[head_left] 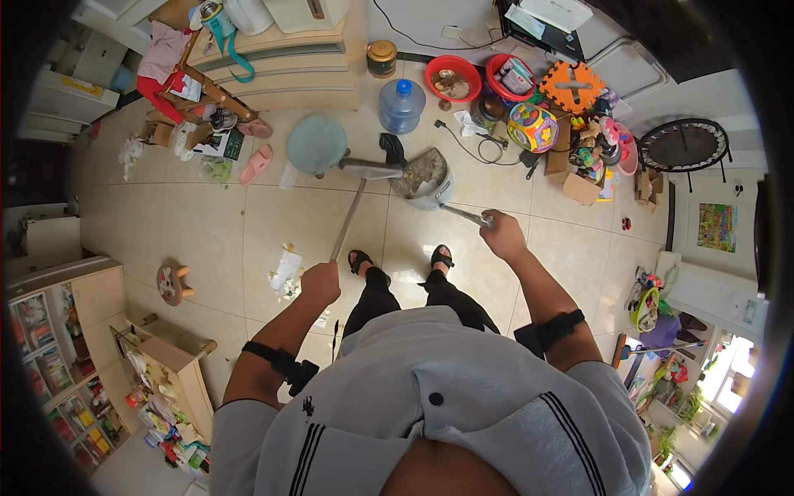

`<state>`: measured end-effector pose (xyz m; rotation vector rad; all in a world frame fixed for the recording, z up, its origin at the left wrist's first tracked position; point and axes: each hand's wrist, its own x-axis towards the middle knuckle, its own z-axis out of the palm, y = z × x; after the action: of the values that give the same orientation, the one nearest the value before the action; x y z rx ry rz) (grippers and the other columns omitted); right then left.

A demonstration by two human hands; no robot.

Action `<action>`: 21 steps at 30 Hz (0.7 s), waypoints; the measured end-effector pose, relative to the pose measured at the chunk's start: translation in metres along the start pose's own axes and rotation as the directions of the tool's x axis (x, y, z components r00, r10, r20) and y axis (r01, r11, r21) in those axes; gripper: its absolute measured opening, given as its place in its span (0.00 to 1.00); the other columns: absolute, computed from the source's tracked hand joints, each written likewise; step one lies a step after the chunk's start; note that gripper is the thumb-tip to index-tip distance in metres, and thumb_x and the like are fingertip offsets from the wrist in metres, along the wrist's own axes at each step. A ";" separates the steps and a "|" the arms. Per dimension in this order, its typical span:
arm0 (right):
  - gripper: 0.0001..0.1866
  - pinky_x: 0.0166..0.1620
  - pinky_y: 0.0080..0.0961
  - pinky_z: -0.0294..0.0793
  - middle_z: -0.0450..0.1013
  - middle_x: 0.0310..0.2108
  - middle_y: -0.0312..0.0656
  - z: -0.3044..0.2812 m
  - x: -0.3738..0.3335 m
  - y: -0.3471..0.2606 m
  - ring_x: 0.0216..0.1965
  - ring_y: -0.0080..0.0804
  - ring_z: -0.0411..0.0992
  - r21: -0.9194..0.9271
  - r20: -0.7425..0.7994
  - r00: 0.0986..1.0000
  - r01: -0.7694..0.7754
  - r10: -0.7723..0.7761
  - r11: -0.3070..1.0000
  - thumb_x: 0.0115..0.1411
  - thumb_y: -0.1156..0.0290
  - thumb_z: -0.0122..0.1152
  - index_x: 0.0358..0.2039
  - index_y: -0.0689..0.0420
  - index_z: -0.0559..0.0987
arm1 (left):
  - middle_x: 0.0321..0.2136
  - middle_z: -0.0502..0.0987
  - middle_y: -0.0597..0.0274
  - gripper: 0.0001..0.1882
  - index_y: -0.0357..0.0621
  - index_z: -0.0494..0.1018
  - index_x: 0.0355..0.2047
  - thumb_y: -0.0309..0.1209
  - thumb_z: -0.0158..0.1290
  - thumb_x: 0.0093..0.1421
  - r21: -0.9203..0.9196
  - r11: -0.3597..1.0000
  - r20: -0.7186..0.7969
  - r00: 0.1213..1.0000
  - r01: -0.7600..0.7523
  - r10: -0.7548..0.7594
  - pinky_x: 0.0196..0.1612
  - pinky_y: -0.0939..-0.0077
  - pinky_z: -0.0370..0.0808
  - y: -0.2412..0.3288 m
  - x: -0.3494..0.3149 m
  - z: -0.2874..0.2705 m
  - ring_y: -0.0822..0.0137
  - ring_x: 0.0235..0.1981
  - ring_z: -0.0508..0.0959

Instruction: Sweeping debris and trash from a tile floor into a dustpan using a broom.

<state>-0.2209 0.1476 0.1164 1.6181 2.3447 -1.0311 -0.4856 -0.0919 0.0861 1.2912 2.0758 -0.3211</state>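
My left hand [320,283] is closed round the metal handle of a broom [350,219]. The broom's grey head [370,169] lies against the left rim of a grey long-handled dustpan [433,198]. Inside the dustpan are dirt and scraps of litter [422,172]. My right hand [503,235] grips the dustpan's handle [467,216]. A round grey-blue stool [317,144] stands left of the broom head. White paper scraps [287,271] lie on the tiles near my left hand.
Beyond the dustpan stand a blue water jug [402,107] and red basins [452,78]. Cables [488,149], a colourful toy [533,127] and a cardboard box [571,175] sit to the right. Pink slippers [255,164] and a small wooden stool [172,284] are at left.
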 end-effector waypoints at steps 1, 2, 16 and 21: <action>0.19 0.39 0.31 0.65 0.68 0.30 0.52 -0.004 -0.006 0.003 0.34 0.45 0.67 0.003 0.001 1.000 0.003 -0.003 1.000 0.39 0.69 0.50 0.35 0.59 0.70 | 0.22 0.72 0.50 0.12 0.37 0.66 0.29 0.25 0.46 0.40 -0.011 1.000 0.011 1.000 0.010 -0.010 0.30 0.67 0.70 0.004 -0.005 -0.001 0.55 0.27 0.73; 0.18 0.38 0.32 0.66 0.68 0.30 0.53 -0.008 -0.012 0.007 0.33 0.46 0.67 0.028 -0.025 1.000 0.011 -0.010 1.000 0.39 0.70 0.50 0.35 0.59 0.70 | 0.22 0.72 0.49 0.12 0.37 0.66 0.29 0.24 0.46 0.40 -0.022 1.000 0.021 1.000 0.019 -0.019 0.30 0.66 0.70 0.008 -0.009 -0.002 0.55 0.28 0.73; 0.16 0.28 0.27 0.67 0.68 0.21 0.51 -0.073 -0.131 0.106 0.24 0.42 0.68 0.247 -0.280 0.947 -0.090 0.160 0.965 0.40 0.74 0.52 0.34 0.60 0.70 | 0.22 0.71 0.50 0.14 0.40 0.64 0.30 0.23 0.45 0.39 -0.091 0.986 -0.004 0.990 -0.141 0.141 0.30 0.63 0.68 0.115 -0.022 -0.046 0.53 0.28 0.72; 0.16 0.27 0.27 0.66 0.69 0.22 0.49 -0.095 -0.178 0.138 0.22 0.39 0.68 0.299 -0.380 0.880 -0.174 0.285 0.938 0.40 0.77 0.51 0.34 0.60 0.70 | 0.24 0.71 0.48 0.24 0.41 0.63 0.40 0.24 0.45 0.36 -0.080 0.970 0.037 0.971 -0.231 0.234 0.31 0.65 0.68 0.160 0.004 -0.040 0.53 0.29 0.71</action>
<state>-0.0008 0.0909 0.2043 2.3658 2.2353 -1.0565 -0.3641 0.0088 0.1344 1.4502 1.8567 -0.1646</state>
